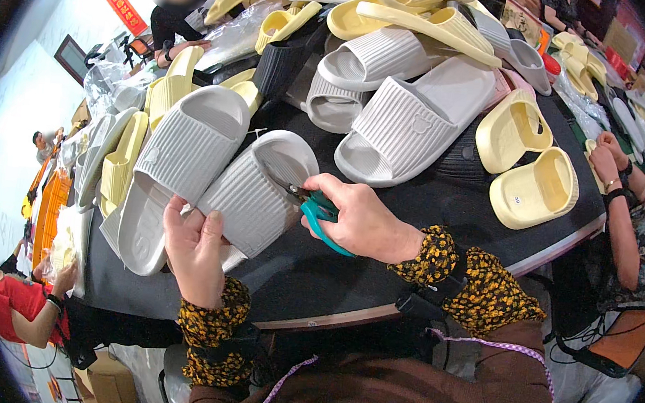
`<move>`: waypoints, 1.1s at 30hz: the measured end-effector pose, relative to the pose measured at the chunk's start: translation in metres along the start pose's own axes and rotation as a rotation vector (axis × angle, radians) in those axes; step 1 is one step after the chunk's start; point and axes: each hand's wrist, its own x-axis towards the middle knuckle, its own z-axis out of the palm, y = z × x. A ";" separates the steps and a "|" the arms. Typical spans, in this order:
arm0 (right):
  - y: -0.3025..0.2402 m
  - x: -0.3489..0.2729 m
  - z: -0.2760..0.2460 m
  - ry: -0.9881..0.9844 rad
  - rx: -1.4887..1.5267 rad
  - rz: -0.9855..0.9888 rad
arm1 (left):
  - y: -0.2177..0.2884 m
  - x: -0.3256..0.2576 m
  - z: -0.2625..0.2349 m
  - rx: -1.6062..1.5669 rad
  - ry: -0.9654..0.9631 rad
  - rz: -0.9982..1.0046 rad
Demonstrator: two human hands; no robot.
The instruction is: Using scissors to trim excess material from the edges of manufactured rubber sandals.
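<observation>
My left hand [196,256] grips the near end of a grey ribbed slipper [249,203], thumb on top, just above the dark table. Closed around teal-handled snips [322,221] is my right hand [363,217]. The snips' short metal blades point left, into the foot opening of that slipper. A small white tag pin stands up near its far edge. Another grey slipper [193,144] lies tilted just left of it, close to my left fingers. To the right rests a larger grey slipper [413,125], apart from both hands.
A heap of grey and yellow slippers covers the far side of the black table [316,278]. Two yellow slippers [534,189] lie at the right. Co-workers sit around: one in a red shirt [14,309] at left, another person's hands [610,158] at right.
</observation>
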 end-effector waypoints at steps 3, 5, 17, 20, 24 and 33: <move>-0.002 0.001 -0.001 0.049 0.053 -0.031 | 0.002 -0.005 0.001 0.008 -0.008 -0.046; -0.004 0.001 -0.003 0.077 0.057 -0.052 | 0.002 -0.008 -0.002 0.022 -0.014 -0.059; -0.010 0.004 -0.011 0.127 -0.052 0.009 | 0.002 -0.026 -0.001 0.087 -0.152 -0.100; -0.008 0.004 -0.012 0.135 -0.089 -0.013 | 0.013 -0.030 0.006 0.106 -0.142 -0.133; -0.006 0.004 -0.010 0.143 -0.063 -0.037 | 0.012 -0.032 0.006 0.112 -0.144 -0.095; -0.014 0.004 -0.010 0.183 0.118 -0.069 | 0.009 -0.030 -0.004 0.007 -0.205 -0.116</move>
